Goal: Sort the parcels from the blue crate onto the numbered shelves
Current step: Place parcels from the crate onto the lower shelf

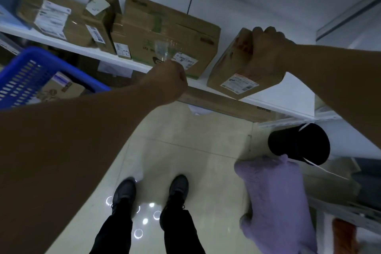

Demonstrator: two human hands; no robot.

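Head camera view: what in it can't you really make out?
- Blue crate: cut off by the left edge, its contents mostly hidden by its wall and the left forearm.
- Left hand: fingers curled out of sight behind it, so whether it holds anything is unclear.
- Label on the parcel gripped by the right hand: print too blurred to read.
- Whatever lies under the white shelf board: hidden by it.

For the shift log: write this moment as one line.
right hand grips small brown cardboard parcel at white shelf edge | left hand curled, contents unclear | blue plastic crate holds more parcels
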